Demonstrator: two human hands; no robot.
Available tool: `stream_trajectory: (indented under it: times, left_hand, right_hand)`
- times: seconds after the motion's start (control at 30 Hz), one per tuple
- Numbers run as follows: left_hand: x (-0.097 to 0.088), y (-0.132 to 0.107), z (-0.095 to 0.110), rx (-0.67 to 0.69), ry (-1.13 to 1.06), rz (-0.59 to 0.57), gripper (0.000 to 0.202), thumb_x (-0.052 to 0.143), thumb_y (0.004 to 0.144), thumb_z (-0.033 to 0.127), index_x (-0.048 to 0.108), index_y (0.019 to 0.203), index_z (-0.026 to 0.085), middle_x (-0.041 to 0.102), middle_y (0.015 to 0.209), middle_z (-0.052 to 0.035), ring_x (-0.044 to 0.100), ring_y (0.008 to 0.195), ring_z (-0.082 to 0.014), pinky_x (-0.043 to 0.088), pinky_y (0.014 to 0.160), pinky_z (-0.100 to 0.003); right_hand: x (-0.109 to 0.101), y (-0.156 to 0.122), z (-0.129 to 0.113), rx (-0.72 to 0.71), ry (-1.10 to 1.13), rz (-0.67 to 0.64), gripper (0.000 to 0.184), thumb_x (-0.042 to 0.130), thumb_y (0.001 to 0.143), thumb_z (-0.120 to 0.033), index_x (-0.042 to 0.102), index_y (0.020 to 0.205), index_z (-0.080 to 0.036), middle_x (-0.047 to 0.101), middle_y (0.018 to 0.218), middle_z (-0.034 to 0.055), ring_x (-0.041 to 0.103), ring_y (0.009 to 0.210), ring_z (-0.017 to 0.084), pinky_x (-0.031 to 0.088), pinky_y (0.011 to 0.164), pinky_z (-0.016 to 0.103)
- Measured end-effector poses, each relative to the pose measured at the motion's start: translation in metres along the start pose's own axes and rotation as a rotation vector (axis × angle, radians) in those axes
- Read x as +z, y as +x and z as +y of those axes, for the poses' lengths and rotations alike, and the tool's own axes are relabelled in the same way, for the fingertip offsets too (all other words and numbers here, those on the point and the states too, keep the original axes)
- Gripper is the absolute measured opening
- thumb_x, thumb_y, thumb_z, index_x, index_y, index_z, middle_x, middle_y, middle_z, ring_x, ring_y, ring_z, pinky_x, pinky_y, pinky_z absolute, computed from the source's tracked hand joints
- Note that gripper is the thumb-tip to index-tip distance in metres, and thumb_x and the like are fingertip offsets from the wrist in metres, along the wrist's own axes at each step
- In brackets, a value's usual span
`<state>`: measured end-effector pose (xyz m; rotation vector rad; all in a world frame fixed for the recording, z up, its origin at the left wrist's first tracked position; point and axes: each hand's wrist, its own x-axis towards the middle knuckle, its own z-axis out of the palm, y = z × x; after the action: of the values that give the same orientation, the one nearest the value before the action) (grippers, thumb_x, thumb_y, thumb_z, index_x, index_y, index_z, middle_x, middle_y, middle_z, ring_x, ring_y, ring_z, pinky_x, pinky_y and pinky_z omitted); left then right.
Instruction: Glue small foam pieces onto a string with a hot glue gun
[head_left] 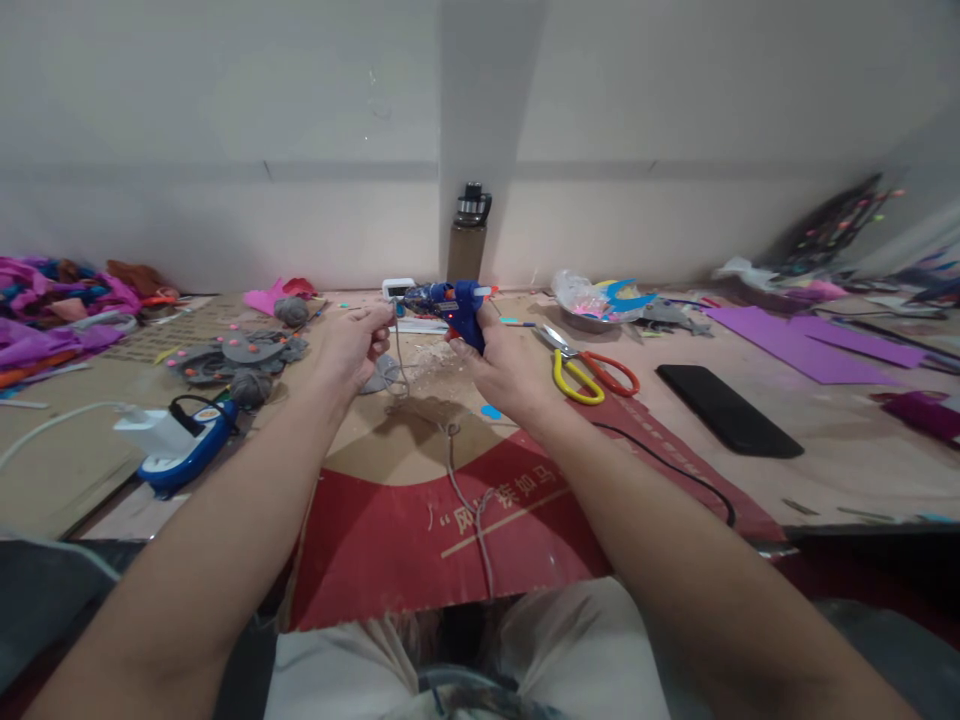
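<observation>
Plainly, the left grip (357,346) pinches one cord (451,468); the right grip (501,364) clasps one glue gun (466,312); one bottle (466,248) stands behind.

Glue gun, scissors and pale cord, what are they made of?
Glue gun: probably hard plastic, given its smooth, moulded blue body. Scissors: metal blades, by their silvery sheen; evenly coloured handles, perhaps plastic-coated. Pale cord: likely yarn or string, matte and limply curving.

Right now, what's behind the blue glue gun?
Behind the glue gun in the right hand are a tall bottle and part of a white gadget. The gun hides the bottle's bottom, so I can't see that.
</observation>
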<state>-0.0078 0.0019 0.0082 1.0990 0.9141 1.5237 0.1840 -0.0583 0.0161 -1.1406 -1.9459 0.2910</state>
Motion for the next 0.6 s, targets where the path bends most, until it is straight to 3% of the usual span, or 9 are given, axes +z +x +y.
stream_trajectory:
  times: [0.6]
  left_hand:
    - [0.0003, -0.0003, -0.0019, 0.115, 0.064, 0.027, 0.012, 0.067, 0.063, 0.015, 0.058, 0.056, 0.012, 0.05, 0.056, 0.0005, 0.036, 0.043, -0.0032, 0.023, 0.036, -0.015]
  right_hand:
    - [0.0021, -0.0012, 0.0011, -0.011, -0.019, 0.037, 0.044, 0.043, 0.083, -0.022, 0.036, 0.127, -0.02, 0.06, 0.107, 0.0112, 0.057, 0.1, 0.026, 0.045, 0.082, 0.039]
